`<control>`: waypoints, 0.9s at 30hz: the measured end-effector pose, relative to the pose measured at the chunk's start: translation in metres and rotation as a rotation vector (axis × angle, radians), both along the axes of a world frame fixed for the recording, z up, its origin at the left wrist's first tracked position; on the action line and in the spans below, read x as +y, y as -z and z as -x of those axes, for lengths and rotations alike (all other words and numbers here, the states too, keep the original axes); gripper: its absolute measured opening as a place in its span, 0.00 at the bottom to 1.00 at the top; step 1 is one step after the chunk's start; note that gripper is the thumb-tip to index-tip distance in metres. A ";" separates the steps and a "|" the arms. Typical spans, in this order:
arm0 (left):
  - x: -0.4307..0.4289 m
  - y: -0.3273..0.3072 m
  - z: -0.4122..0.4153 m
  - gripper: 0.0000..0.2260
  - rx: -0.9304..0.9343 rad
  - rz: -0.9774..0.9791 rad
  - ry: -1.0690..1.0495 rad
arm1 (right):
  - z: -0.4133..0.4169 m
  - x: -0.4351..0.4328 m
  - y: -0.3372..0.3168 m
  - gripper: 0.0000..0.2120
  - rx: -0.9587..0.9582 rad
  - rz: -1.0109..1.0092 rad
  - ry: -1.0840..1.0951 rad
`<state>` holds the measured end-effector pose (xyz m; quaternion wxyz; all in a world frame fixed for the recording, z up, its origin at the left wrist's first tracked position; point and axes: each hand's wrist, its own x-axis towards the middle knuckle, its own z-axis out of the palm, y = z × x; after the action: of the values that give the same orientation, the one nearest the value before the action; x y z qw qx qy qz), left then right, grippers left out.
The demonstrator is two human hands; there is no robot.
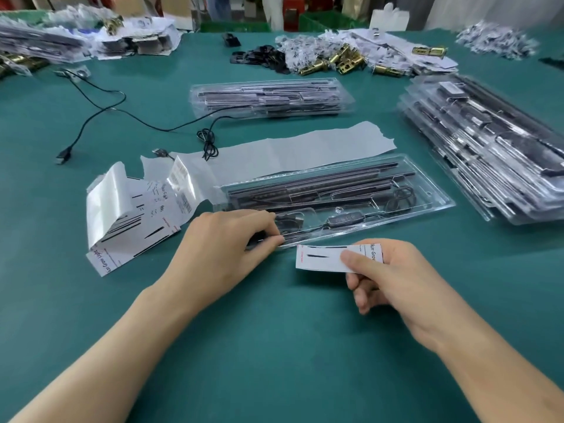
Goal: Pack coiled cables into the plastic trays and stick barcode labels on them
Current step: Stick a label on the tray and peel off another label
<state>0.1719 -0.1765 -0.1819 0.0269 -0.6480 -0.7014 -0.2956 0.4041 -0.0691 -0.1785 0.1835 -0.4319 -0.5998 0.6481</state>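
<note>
Green tabletop (274, 346). Clear tray (427, 190) lies centre, dark bars inside, coiled cable (401, 198) at its right end. Left hand (225, 239) at the tray's near-left corner, fingers (271, 232) pinched narrow on the edge. Right hand (393, 276) just beside the tray's near edge, fingers closed on a label (320, 259) (print partly readable, barcode not seen). Label sheet (128, 215) curls left of the tray. Loose cable (91, 117) beyond. Tray stack (488, 148) at right.
</note>
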 end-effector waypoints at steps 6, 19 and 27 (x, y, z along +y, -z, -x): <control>0.001 0.004 0.002 0.08 0.013 -0.046 -0.011 | 0.014 -0.004 0.002 0.05 0.050 0.063 0.076; 0.004 0.005 0.003 0.10 0.018 -0.046 -0.025 | 0.026 -0.012 0.003 0.04 0.088 0.136 0.098; 0.005 0.005 0.005 0.08 0.000 -0.033 -0.049 | 0.041 -0.019 0.001 0.04 0.121 0.156 0.154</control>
<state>0.1671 -0.1711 -0.1874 0.0448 -0.6302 -0.7119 -0.3065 0.3628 -0.0878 -0.1791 0.2343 -0.4498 -0.5004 0.7017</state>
